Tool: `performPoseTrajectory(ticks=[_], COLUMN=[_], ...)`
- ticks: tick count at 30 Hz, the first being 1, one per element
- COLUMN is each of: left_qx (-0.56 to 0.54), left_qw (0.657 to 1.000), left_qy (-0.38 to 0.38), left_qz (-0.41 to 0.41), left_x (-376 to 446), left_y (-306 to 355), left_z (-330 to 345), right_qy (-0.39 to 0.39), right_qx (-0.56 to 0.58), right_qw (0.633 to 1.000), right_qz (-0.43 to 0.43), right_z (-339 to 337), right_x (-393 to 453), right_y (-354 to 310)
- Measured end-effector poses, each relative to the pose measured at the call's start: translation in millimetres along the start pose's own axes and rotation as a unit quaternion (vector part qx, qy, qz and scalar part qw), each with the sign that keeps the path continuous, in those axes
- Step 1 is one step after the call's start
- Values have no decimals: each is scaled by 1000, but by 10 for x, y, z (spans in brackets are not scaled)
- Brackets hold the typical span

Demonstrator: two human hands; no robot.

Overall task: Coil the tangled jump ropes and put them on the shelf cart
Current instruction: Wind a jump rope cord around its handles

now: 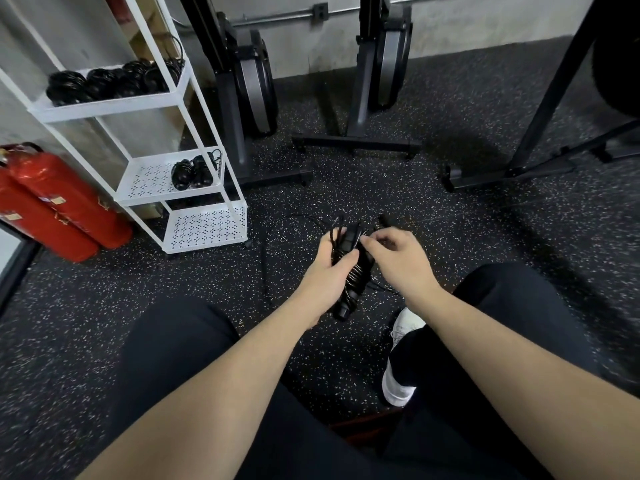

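The jump rope [351, 271] I am working on sits between my two hands, held above the speckled floor [433, 202] in front of my knees. Its black handles lie together as one bundle with the cord wound round them in tight turns. My left hand [330, 263] grips that bundle, fingers curled round it and thumb across the front. My right hand [398, 252] is at the top end, its fingertips pinching what looks like the cord near the last turn; blur keeps me from seeing the exact pinch. A loose stretch of cord [268, 251] trails in a loop on the floor to the left.

To do this step well, I judge I should keep the left grip firm so the turns do not slip, feed the slack through the right fingers, lay each wrap beside the last, and tuck the end under.

The white shelf cart [180, 98] stands well apart, to the upper left. I count three tiers: about four or five coiled ropes on the top one, hard to separate, two on the middle, none on the bottom. Beside it lie two red cylinders [59, 206], and two black machines stand against the wall.
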State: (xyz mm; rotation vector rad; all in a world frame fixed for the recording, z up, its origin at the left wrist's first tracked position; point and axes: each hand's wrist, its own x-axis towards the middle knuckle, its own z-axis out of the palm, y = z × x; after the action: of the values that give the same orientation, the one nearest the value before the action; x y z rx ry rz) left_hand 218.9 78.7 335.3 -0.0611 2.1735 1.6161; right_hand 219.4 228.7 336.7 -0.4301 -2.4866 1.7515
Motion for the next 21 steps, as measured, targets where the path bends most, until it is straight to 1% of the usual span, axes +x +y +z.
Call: performPoseTrajectory(ticks=[3, 4, 6, 8, 12, 15, 17, 19, 21], left_qx=[53, 72, 111, 128, 131, 102, 90, 48, 19], left_qw=[998, 997, 993, 991, 990, 993, 996, 998, 997], left_qy=[-9, -10, -14, -21, -14, 2, 9, 19, 24], left_qz=[10, 16, 30, 41, 58, 59, 15, -42, -65], left_x=[-37, -52, -93, -111, -106, -167, -199, -181, -140], left_y=[25, 24, 35, 23, 30, 121, 162, 165, 149], left_z=[27, 37, 56, 70, 92, 103, 103, 102, 108], right_qy=[-32, -46, -67, -70, -53, -56, -69, -88, -99], right_qx=[114, 136, 160, 166, 219, 253, 267, 273, 275], right_qw=[988, 982, 971, 965, 953, 946, 944, 943, 942], right_qz=[98, 121, 163, 190, 200, 193, 182, 169, 163], right_z=[27, 23, 8, -1, 34, 35, 25, 20, 30], right_x=[-68, -65, -42, -32, -43, -59, -63, -66, -82], right_y=[-55, -51, -17, -8, -42, -57, -67, -67, -80])
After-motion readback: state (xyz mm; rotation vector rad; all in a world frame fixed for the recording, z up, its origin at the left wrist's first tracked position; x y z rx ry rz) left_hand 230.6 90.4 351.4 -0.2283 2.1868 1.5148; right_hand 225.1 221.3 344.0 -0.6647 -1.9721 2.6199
